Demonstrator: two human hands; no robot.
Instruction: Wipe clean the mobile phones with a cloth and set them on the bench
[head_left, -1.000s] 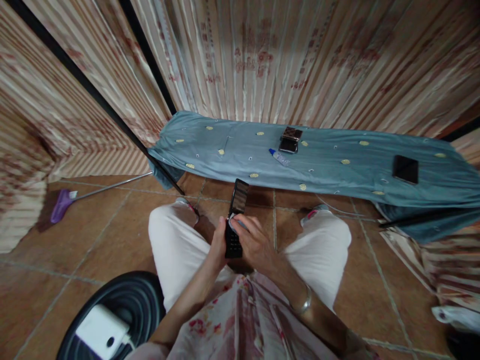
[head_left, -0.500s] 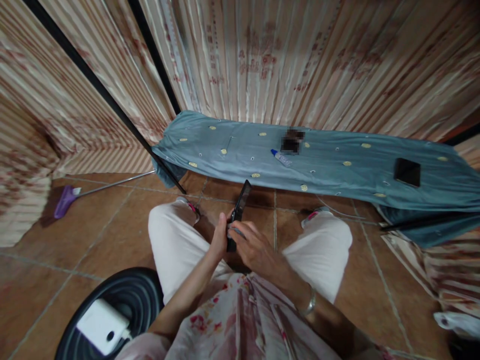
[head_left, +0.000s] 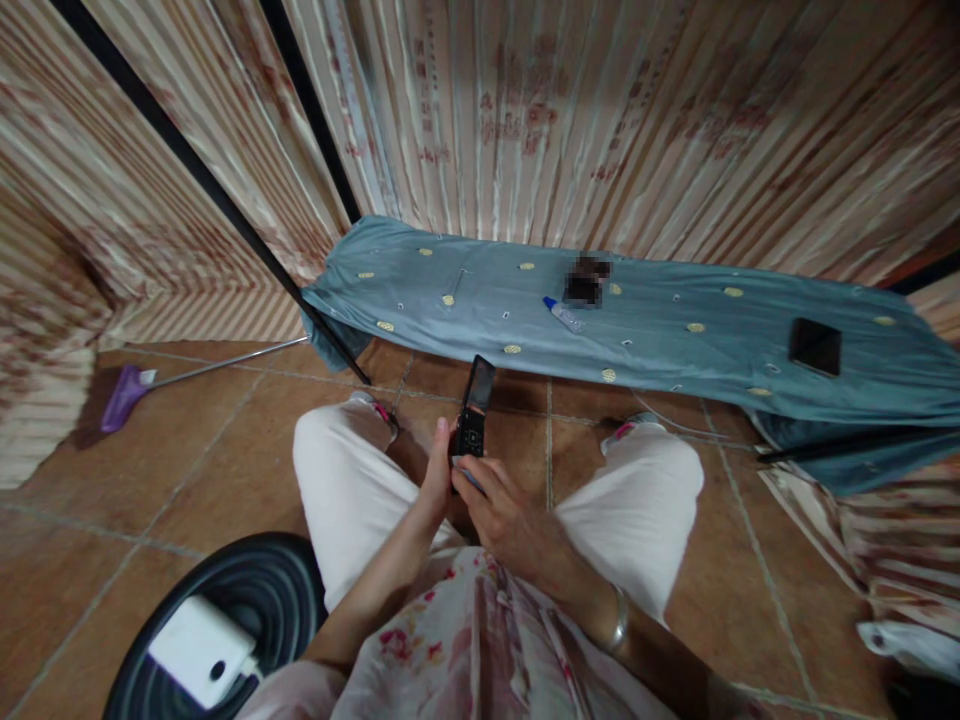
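An unfolded black flip phone [head_left: 472, 425] is held above my lap, its screen half pointing away and its keypad facing up. My left hand [head_left: 435, 470] is closed along the phone's left side, thumb upright. Over the lower keypad, my right hand [head_left: 506, 500] is bent with its fingers pressed together. A small grey-blue piece [head_left: 463, 470] shows between those fingers and the phone; I cannot make out what it is. The phone's lower end is hidden behind the right fingers.
Ahead stands a low bench with a blue-green cloth [head_left: 480, 325], holding a small clear bottle with a blue cap [head_left: 564, 314], a blurred-out item [head_left: 589, 280] and a dark tablet-like slab [head_left: 815, 346]. A white box [head_left: 202, 650] sits on a black round stool [head_left: 289, 570]. A purple broom [head_left: 124, 397] lies left.
The phone has turned so that its keypad and screen face me more. My right hand has slid slightly down and left, uncovering the upper keys.
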